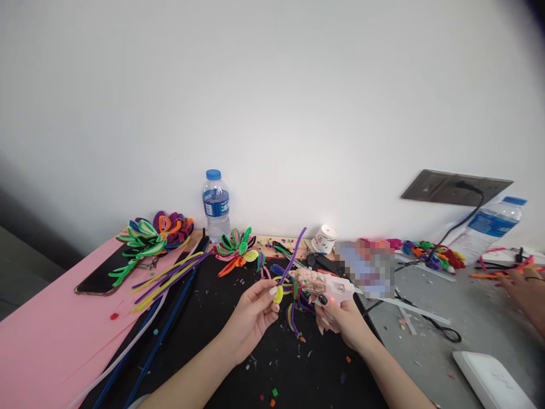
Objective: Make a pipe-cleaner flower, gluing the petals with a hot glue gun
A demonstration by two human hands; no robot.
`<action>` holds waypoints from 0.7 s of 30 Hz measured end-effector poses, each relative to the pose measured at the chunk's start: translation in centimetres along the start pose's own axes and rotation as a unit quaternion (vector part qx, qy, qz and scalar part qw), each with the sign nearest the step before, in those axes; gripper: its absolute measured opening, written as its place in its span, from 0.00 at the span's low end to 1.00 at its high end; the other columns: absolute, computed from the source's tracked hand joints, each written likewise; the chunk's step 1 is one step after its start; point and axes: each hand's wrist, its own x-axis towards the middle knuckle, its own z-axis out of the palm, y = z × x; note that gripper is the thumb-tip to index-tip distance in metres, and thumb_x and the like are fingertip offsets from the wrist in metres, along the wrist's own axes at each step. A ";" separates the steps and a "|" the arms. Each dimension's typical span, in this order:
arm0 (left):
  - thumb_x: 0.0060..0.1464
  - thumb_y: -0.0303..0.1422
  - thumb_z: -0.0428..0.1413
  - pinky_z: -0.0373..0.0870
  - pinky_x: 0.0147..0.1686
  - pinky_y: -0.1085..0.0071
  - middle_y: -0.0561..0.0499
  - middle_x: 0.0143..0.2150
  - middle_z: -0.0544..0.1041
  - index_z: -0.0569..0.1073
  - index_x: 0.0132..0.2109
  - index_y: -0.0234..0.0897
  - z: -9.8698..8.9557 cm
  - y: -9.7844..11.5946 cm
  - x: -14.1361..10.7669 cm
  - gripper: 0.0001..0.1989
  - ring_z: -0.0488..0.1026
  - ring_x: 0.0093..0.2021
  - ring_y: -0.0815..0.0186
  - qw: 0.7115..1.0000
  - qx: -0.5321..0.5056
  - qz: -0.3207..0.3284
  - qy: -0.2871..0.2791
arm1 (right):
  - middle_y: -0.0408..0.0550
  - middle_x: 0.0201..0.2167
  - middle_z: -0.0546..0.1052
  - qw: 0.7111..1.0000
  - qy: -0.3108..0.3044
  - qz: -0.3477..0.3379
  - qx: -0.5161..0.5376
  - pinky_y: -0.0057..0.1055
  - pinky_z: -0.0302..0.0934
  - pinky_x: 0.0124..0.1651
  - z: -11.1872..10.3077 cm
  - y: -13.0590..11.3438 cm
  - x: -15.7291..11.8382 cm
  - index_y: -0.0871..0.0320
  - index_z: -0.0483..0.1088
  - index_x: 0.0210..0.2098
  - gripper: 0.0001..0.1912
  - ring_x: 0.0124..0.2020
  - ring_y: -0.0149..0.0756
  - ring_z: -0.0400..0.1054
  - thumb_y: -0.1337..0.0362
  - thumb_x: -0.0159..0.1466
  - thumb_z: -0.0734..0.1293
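Within hands (254, 311), pipe cleaner (293, 257) (left), glue gun (339, 288)

pink surface (55, 341): phone (97, 277) | black mat (191, 318): scraps (275, 392) | grey tabletop (426, 369): white device (494, 379)

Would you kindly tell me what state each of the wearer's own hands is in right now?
Left hand: closed, pinching a purple pipe cleaner and a yellow pipe-cleaner loop.
Right hand: closed around a hot glue gun.

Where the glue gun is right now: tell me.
In the head view, the glue gun is right of centre, in the person's right hand, pointing toward the purple stem in the left hand.
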 end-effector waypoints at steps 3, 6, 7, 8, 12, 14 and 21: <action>0.43 0.27 0.62 0.69 0.23 0.82 0.56 0.26 0.69 0.73 0.35 0.34 0.0 0.0 -0.1 0.09 0.68 0.22 0.78 1.000 0.000 0.001 0.001 | 0.33 0.13 0.58 1.000 0.003 -0.001 0.004 0.27 0.57 0.18 0.0 -0.1 0.0 0.59 0.63 0.30 0.18 0.11 0.21 0.47 0.50 0.54 0.66; 0.43 0.27 0.62 0.69 0.23 0.82 0.56 0.25 0.68 0.73 0.35 0.34 0.1 0.0 -0.1 0.09 0.68 0.22 0.78 1.000 0.000 0.000 0.002 | 0.33 0.13 0.58 1.000 0.000 -0.006 0.009 0.27 0.57 0.18 0.0 -0.1 0.0 0.59 0.63 0.30 0.17 0.11 0.21 0.47 0.51 0.55 0.65; 0.43 0.27 0.62 0.69 0.23 0.82 0.56 0.25 0.68 0.73 0.35 0.34 0.1 0.0 -0.1 0.09 0.68 0.22 0.78 1.000 -0.001 -0.001 0.002 | 0.33 0.13 0.58 1.000 -0.001 -0.006 0.012 0.27 0.57 0.18 0.0 0.0 0.0 0.59 0.63 0.30 0.17 0.11 0.21 0.47 0.51 0.55 0.66; 0.43 0.26 0.62 0.70 0.23 0.82 0.56 0.25 0.68 0.73 0.35 0.34 0.1 0.0 -0.1 0.09 0.68 0.22 0.78 1.000 -0.001 0.000 0.002 | 0.33 0.13 0.58 1.000 -0.002 -0.005 0.014 0.26 0.57 0.18 0.0 0.0 0.0 0.59 0.63 0.32 0.17 0.11 0.21 0.47 0.51 0.55 0.66; 0.44 0.26 0.61 0.70 0.23 0.82 0.56 0.25 0.68 0.73 0.35 0.34 0.0 0.1 0.1 0.09 0.68 0.22 0.78 1.000 -0.001 0.001 0.000 | 0.32 0.13 0.57 1.000 0.000 0.002 0.009 0.26 0.56 0.18 0.1 -0.1 -0.1 0.59 0.63 0.35 0.18 0.11 0.21 0.47 0.51 0.54 0.66; 0.44 0.26 0.61 0.70 0.24 0.82 0.56 0.25 0.68 0.73 0.36 0.34 -0.1 0.0 0.1 0.09 0.68 0.23 0.78 1.000 0.000 0.003 -0.001 | 0.32 0.13 0.58 1.000 0.004 0.004 0.002 0.27 0.56 0.18 0.2 -0.1 -0.1 0.59 0.62 0.36 0.19 0.11 0.21 0.47 0.51 0.54 0.66; 0.44 0.26 0.61 0.70 0.24 0.83 0.55 0.26 0.68 0.73 0.36 0.34 -0.2 0.0 0.1 0.09 0.68 0.23 0.78 1.000 -0.005 0.007 -0.003 | 0.31 0.12 0.57 1.000 0.008 0.005 -0.001 0.26 0.55 0.18 0.4 -0.2 -0.2 0.59 0.61 0.40 0.22 0.11 0.21 0.46 0.51 0.54 0.66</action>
